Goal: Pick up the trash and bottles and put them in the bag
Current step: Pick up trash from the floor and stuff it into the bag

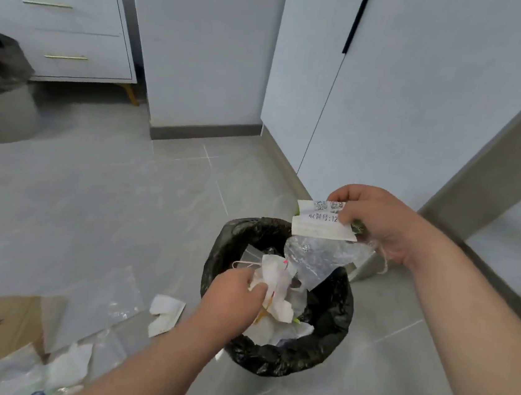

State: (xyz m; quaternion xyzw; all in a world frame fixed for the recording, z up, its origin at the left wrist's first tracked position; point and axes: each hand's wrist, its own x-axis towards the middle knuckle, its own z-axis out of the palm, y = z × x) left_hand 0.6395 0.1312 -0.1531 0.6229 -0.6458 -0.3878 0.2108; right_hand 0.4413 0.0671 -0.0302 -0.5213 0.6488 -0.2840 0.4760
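Head view: we see the black bag (336, 316) lining a round bin on the grey floor (105, 205). Its mouth is open and rumpled, with white paper inside. Over it the left hand (235, 292) grips a crumpled white tissue (278, 288), fingers curled round it. The right hand (376, 223) pinches a printed receipt (317, 225) above the far rim, and a clear wrapper (320, 257) hangs below. Left of the bag lie a paper scrap (165, 313), plastic sheets (115, 294) and cardboard (7, 327). We see a second bin (1, 96) far left, beside white drawers (61, 25).
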